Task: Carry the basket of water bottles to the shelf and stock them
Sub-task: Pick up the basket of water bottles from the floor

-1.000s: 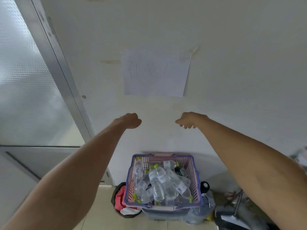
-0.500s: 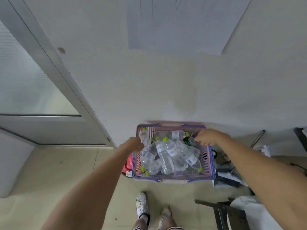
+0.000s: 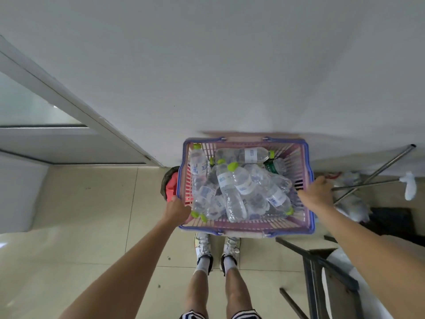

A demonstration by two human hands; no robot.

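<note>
Two hands are on the basket (image 3: 243, 229), one at each short side. From my remote seat I see the left hand (image 3: 178, 209) gripping the blue rim close to the near left corner, fingers clenched over the edge. The right hand (image 3: 316, 194) grasps the rim about midway along the right side, with its fingers wrapped over the outer edge. Both forearms reach down and forward from the bottom of the view.

The basket is pink lattice with a blue rim, and it sits hard against the foot of the white wall (image 3: 230, 65), just ahead of the person's white shoes (image 3: 203, 245). I cannot tell whether it is resting on something or already lifted clear; a pale edge shows just under its near side. Inside, the water bottles (image 3: 232, 194) lie jumbled across each other, clear plastic with yellow-green caps and white labels, and one darker green-labelled bottle is tucked toward the far right corner.

A dark tub with something red in it (image 3: 171, 185) is touching the basket's left side. Thin metal rods (image 3: 372, 176) lean against the wall to the right. A dark frame (image 3: 317, 272) stands on the beige tiled floor (image 3: 92, 203) at lower right.
</note>
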